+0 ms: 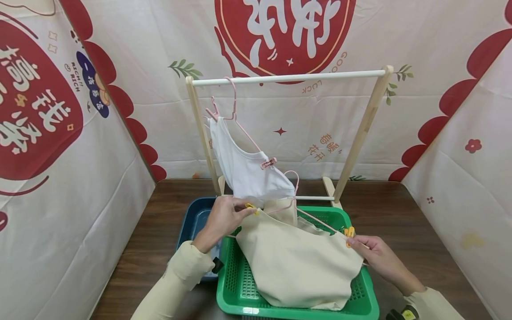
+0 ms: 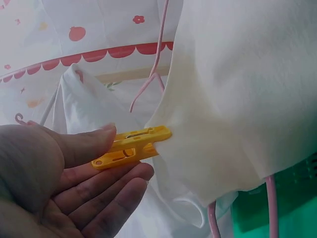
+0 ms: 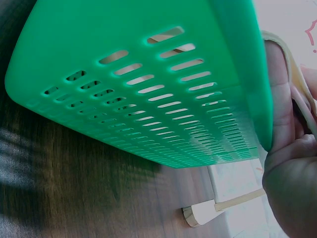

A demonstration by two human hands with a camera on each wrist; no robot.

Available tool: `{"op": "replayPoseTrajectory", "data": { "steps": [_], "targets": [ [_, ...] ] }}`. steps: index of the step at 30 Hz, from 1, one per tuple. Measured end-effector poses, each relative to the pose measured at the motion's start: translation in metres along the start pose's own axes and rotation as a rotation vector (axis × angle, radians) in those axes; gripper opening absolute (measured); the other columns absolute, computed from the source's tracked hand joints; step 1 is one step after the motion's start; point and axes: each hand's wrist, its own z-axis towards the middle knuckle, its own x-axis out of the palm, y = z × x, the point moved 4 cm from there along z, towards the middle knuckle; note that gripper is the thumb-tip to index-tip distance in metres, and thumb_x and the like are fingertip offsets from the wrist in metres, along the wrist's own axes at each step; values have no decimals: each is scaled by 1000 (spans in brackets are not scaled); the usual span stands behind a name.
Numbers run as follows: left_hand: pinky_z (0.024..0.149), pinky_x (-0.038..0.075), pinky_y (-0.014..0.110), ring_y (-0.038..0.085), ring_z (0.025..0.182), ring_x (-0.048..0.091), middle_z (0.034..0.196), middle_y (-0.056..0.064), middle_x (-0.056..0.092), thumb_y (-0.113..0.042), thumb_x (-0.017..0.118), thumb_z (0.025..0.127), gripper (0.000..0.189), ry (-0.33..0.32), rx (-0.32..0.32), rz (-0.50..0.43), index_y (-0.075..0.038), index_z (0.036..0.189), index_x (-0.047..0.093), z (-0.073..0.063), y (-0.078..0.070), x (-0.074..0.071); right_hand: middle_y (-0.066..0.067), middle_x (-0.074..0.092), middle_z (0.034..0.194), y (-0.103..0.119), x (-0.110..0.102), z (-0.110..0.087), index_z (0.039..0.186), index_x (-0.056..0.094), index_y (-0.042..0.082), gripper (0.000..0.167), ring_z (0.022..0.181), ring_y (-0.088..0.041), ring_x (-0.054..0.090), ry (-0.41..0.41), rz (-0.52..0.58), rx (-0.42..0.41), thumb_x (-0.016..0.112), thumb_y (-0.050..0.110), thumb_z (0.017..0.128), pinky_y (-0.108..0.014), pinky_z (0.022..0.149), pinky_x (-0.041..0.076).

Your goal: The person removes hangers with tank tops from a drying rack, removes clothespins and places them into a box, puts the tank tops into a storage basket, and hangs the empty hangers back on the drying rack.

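Note:
A cream sleeveless top (image 1: 304, 262) hangs on a pink hanger (image 1: 320, 222) over the green basket. My left hand (image 1: 227, 218) pinches a yellow clothespin (image 2: 131, 146) between thumb and forefinger, its jaws on the fabric at the top's left shoulder. At the other shoulder sits a second yellow clothespin (image 1: 350, 233). Just below it my right hand (image 1: 378, 255) grips the fabric edge with the hanger's end; in the right wrist view this hand lies beside the basket rim. Behind, a white top (image 1: 256, 171) with a pink clothespin (image 1: 268, 163) hangs on another pink hanger.
The green basket (image 1: 370, 295) stands on the dark wooden table (image 1: 140, 249). A blue tray (image 1: 192, 218) lies to its left. Behind rises a wooden rack with a white rail (image 1: 288, 78). Printed cloth walls (image 1: 108, 195) enclose the table.

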Motion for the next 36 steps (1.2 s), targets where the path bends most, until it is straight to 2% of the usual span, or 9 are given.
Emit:
{"op": "replayPoseTrajectory", "data": {
  "steps": [6, 14, 19, 25, 31, 36],
  "targets": [
    [60, 55, 21, 12, 69, 70, 81, 5, 74, -20, 82, 82, 17, 14, -9, -7, -7, 92, 80, -2, 0, -2, 6, 59, 70, 0, 0, 0, 93, 67, 0, 33, 61, -10, 58, -10, -11, 0, 44, 19, 107, -27, 51, 51],
    [64, 58, 25, 14, 76, 72, 91, 5, 76, -19, 78, 86, 22, 15, -73, -97, -5, 103, 78, -2, 3, -4, 5, 64, 75, -1, 0, 0, 98, 67, -3, 34, 65, -9, 61, 6, 6, 7, 43, 20, 108, -29, 55, 54],
    [55, 53, 21, 11, 70, 69, 89, 6, 76, -21, 79, 85, 24, 6, -58, -81, -5, 103, 78, -3, 4, -5, 5, 66, 77, -1, 0, 0, 100, 67, -4, 34, 66, -8, 62, 9, 11, 3, 43, 19, 108, -30, 56, 55],
    [42, 39, 22, 4, 53, 54, 82, 6, 74, -21, 79, 85, 24, -17, -58, -75, -6, 103, 78, -5, 4, -8, 6, 64, 75, -1, 0, 0, 99, 67, -3, 34, 65, -8, 61, 1, 6, 0, 43, 19, 108, -29, 54, 54],
    [46, 44, 21, 7, 58, 61, 95, 7, 76, -20, 78, 85, 22, -36, -77, -95, -5, 103, 78, -8, 9, -17, 6, 62, 74, -2, 0, 0, 98, 67, -2, 34, 65, -9, 61, 3, 9, 5, 43, 19, 108, -29, 54, 54],
    [45, 43, 21, 9, 60, 63, 102, 7, 76, -19, 79, 85, 23, -59, -94, -84, -6, 104, 78, -13, 17, -24, 5, 60, 72, -3, 0, 0, 95, 67, -1, 33, 63, -11, 59, -6, -11, 3, 43, 19, 108, -28, 52, 52]
  ]
}}
